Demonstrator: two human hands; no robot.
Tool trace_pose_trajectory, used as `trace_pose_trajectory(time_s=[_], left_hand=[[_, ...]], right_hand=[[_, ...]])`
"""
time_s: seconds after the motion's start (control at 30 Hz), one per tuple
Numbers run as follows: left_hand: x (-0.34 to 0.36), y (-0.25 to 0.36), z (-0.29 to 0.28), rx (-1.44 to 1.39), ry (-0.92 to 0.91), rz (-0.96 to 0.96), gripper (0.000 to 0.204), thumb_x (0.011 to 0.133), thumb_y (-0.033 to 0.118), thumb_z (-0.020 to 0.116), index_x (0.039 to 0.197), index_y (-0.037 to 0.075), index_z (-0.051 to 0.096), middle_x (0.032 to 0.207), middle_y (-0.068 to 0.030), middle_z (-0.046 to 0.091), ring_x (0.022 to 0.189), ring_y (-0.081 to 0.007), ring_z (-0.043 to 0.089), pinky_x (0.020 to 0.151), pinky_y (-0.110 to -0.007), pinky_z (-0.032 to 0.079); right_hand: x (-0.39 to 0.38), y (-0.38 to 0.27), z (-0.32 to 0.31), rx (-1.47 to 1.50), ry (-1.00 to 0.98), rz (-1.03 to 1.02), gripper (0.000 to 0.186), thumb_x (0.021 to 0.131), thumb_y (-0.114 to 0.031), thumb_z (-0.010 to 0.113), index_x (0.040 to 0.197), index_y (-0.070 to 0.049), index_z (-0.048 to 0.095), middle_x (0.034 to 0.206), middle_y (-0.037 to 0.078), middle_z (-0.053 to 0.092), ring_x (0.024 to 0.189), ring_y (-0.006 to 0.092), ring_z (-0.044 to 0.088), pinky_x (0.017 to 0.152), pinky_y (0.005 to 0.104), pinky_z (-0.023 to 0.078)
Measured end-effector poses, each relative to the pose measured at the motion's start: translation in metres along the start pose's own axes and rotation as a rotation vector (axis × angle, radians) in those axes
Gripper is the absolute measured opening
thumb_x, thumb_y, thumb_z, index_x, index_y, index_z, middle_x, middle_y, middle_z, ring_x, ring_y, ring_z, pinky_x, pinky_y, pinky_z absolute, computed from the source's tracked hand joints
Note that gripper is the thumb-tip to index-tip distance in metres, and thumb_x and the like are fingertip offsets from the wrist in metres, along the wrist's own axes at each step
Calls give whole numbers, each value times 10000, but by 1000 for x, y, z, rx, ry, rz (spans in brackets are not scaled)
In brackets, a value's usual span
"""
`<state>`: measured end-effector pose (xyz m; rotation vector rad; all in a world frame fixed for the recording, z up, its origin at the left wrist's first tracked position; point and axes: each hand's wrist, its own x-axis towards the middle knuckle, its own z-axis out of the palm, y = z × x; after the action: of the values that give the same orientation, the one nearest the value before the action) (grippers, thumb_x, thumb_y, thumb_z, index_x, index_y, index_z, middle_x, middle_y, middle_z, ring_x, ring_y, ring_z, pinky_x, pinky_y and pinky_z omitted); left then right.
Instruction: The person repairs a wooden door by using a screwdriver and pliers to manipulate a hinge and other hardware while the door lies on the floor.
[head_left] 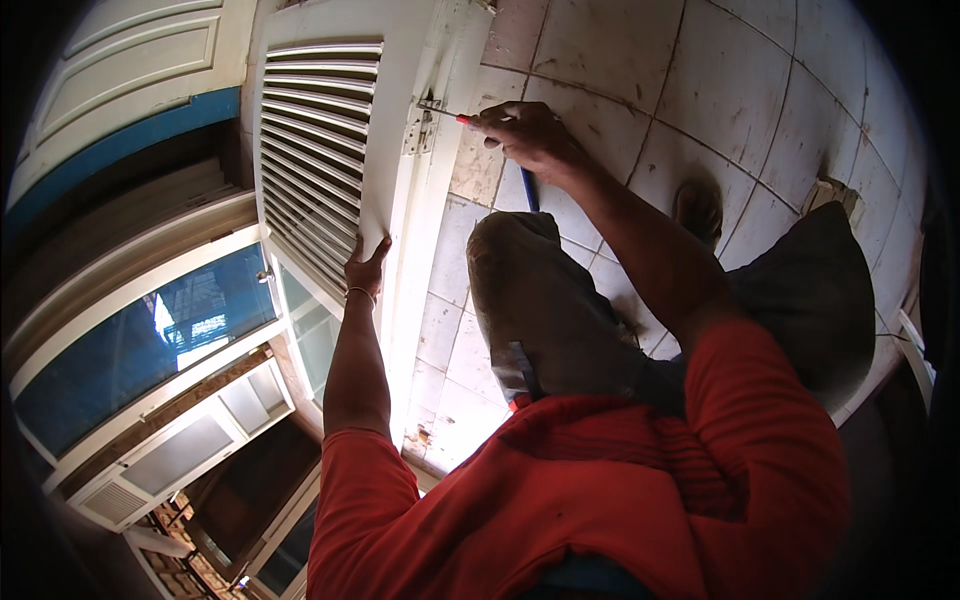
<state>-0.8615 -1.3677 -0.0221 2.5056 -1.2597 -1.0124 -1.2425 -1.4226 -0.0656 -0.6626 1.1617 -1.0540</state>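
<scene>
A white louvred door (385, 150) stands upright to my left. My left hand (368, 270) grips its slatted panel, with the fingers round a slat edge and the thumb out on the flat frame. In my right hand (530, 135) is a screwdriver (462, 118) with a red handle, held between thumb and fingers. Its thin shaft points left, and the tip is at a metal hinge (424, 122) on the edge of the door. Whether the tip sits in a screw is too small to tell.
Stained white tiles (610, 50) cover the floor. A blue rod-like thing (529, 190) shows beside my knee (520, 250). My bare foot (698, 212) rests on the tiles. Glazed white-framed panels (200, 320) stand at the left, below a panelled white door (130, 70).
</scene>
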Motion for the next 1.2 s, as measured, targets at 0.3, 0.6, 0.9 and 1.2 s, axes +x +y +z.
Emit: trace_pose_trajectory(time_s=[0.3,0.6,0.9,1.2], left_hand=[[6,-8,-1,173,10,-66,899,769,479,779,1472,100,365,1387,-169,521,1210,-244,544,988,-333,453],[-18,34,15,150,-31,-202,842,800,456,761,1497,244,338,1363,-117,541,1126,-233,578,823,-366,523],[-23,36,15,130,-2,-204,826,816,412,762,1501,242,331,1356,-81,546,1104,-226,587,795,-355,530],[-21,30,8,109,-15,-223,850,805,437,766,1506,296,307,1360,-71,542,1051,-220,605,663,-358,536]], right_hand=[[-21,33,19,-467,67,-347,330,871,-207,562,1178,-123,650,969,129,711,863,315,686,787,411,541],[0,13,-11,638,-176,467,309,859,-266,698,1066,-36,685,834,100,645,517,50,425,456,209,345],[-29,-3,13,-349,-494,-182,273,837,-322,669,1008,-119,735,974,145,710,937,268,666,856,360,509],[5,22,-18,19,26,96,457,790,-451,761,913,-13,712,786,95,704,686,148,655,658,298,524]])
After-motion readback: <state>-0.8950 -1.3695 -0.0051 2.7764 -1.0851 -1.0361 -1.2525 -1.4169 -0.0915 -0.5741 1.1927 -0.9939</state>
